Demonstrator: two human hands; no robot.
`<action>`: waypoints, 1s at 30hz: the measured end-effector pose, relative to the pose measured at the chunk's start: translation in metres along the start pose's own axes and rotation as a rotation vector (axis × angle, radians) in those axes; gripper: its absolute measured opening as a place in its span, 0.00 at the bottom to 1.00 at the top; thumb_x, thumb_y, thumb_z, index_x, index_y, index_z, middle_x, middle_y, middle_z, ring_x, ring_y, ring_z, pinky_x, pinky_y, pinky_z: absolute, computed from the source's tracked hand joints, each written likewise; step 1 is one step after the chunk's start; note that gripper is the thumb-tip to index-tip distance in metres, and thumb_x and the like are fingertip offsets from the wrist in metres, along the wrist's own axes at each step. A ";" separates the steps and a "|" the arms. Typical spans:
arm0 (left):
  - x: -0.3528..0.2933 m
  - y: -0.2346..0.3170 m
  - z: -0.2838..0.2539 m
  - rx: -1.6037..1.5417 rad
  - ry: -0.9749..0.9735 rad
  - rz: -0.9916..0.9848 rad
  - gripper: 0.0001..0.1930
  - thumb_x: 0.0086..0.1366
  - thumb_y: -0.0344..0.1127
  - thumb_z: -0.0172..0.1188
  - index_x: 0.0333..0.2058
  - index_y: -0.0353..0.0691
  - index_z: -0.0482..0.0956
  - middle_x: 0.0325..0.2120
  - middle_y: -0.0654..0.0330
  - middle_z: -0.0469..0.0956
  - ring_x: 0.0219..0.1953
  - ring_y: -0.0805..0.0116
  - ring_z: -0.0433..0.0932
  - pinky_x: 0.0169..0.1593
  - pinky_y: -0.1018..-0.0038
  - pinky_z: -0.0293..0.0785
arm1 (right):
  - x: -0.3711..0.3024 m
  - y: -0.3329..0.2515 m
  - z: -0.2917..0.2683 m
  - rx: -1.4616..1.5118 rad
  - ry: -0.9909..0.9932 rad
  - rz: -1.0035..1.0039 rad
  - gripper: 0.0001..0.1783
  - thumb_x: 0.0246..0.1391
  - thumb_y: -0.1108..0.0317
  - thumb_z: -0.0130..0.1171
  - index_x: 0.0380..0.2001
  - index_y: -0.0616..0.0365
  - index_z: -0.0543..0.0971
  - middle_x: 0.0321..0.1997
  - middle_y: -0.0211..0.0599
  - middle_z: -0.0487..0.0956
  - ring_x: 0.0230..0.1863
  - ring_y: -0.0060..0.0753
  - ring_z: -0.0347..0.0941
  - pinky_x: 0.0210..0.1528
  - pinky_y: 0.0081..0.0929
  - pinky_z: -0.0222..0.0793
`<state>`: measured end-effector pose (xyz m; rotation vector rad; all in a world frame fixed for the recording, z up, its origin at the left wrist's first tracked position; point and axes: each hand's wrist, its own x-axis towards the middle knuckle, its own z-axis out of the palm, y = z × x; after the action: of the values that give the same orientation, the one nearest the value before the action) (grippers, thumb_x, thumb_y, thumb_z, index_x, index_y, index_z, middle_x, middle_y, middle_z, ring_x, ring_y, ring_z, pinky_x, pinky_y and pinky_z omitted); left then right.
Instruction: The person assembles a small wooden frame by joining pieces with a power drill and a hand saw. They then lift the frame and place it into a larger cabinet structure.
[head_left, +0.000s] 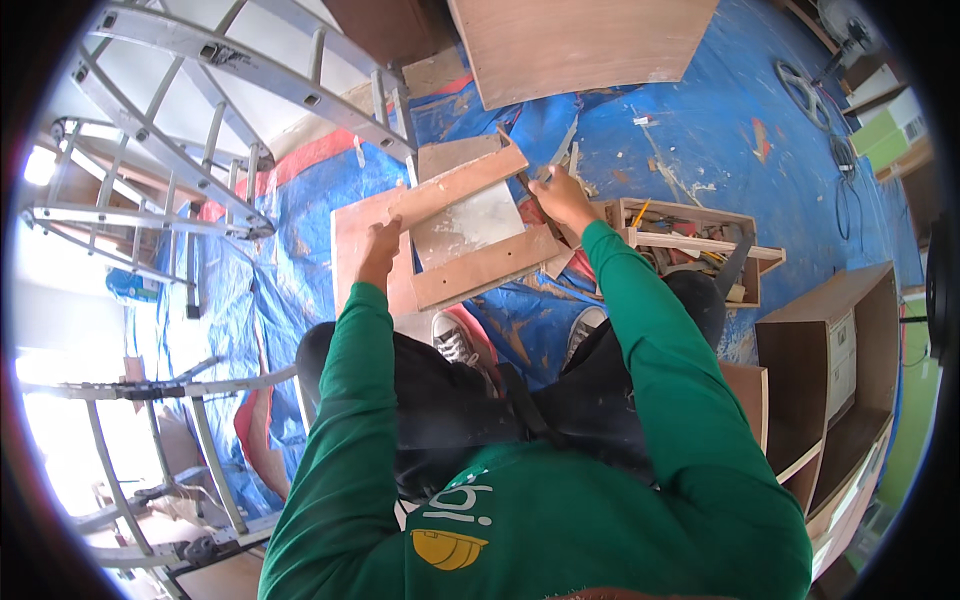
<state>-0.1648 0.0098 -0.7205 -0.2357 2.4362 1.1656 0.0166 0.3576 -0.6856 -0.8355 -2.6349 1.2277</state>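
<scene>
My left hand (378, 252) is closed at the left end of a narrow wooden board (460, 185), which lies tilted, its right end farther from me. Beside the board's right end, my right hand (562, 202) is closed around a slim dark tool (524, 182); its kind is hard to make out. Nearer my feet, a second narrow board (484, 268) with small dark holes runs roughly parallel to the first. Between the two boards shows a pale panel (470, 222) with white specks. A flat reddish-brown board (352, 235) lies under the left side.
At right stands a wooden toolbox (690, 212) full of tools, with a handsaw (738, 262) across it. Aluminium ladders (215, 60) stand at left. A large plywood panel (580, 50) is ahead, an open cabinet (850, 350) at lower right. Blue tarp (700, 130) with debris covers the floor.
</scene>
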 end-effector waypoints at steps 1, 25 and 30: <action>0.012 -0.012 -0.002 -0.169 -0.075 0.015 0.26 0.72 0.47 0.63 0.57 0.30 0.77 0.53 0.47 0.82 0.49 0.55 0.85 0.52 0.60 0.84 | 0.010 -0.008 0.004 0.066 0.126 -0.038 0.36 0.66 0.53 0.62 0.66 0.72 0.71 0.63 0.71 0.78 0.64 0.71 0.75 0.67 0.47 0.72; 0.054 -0.021 0.033 -0.281 0.089 0.072 0.29 0.65 0.50 0.75 0.53 0.28 0.85 0.42 0.52 0.87 0.40 0.66 0.84 0.44 0.66 0.80 | 0.120 0.011 0.062 0.214 0.624 -0.277 0.10 0.66 0.68 0.63 0.39 0.65 0.85 0.38 0.49 0.87 0.37 0.44 0.84 0.43 0.42 0.77; 0.055 -0.027 0.031 -0.367 0.068 0.068 0.28 0.65 0.49 0.75 0.52 0.30 0.86 0.39 0.54 0.87 0.38 0.65 0.83 0.43 0.66 0.80 | 0.136 0.028 0.016 0.595 0.535 0.115 0.15 0.71 0.61 0.60 0.44 0.64 0.85 0.43 0.51 0.86 0.46 0.54 0.83 0.51 0.51 0.77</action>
<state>-0.1951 0.0186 -0.7814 -0.3068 2.2854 1.6575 -0.0910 0.4333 -0.7332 -1.0185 -1.6985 1.4481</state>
